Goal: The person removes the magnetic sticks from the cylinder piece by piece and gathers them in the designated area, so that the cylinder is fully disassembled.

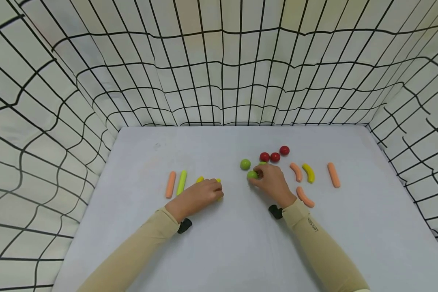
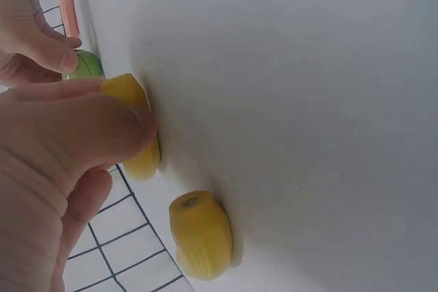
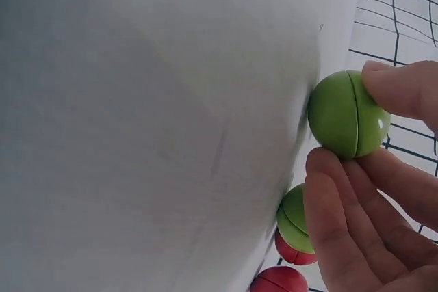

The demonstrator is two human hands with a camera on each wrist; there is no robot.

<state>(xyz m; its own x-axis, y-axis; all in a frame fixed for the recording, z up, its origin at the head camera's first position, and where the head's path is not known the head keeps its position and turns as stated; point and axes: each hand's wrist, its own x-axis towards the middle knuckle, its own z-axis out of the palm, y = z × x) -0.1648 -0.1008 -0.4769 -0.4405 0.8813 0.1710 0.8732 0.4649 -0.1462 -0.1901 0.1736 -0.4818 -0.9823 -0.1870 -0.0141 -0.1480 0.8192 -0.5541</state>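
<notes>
My left hand pinches a yellow toy banana between thumb and fingers, close over the table. A second yellow toy banana lies beside it, mostly hidden by the hand in the head view. To the right, my right hand holds a smooth green ball with a seam line, thumb on one side and fingertips on the other. Another green ball sits just beyond those fingers, next to the red balls. A further green ball rests to the left of the right hand.
An orange stick and a light green stick lie left of the left hand. Right of the right hand are curved orange pieces, a yellow curved piece and an orange stick. Black-grid netting surrounds the white table.
</notes>
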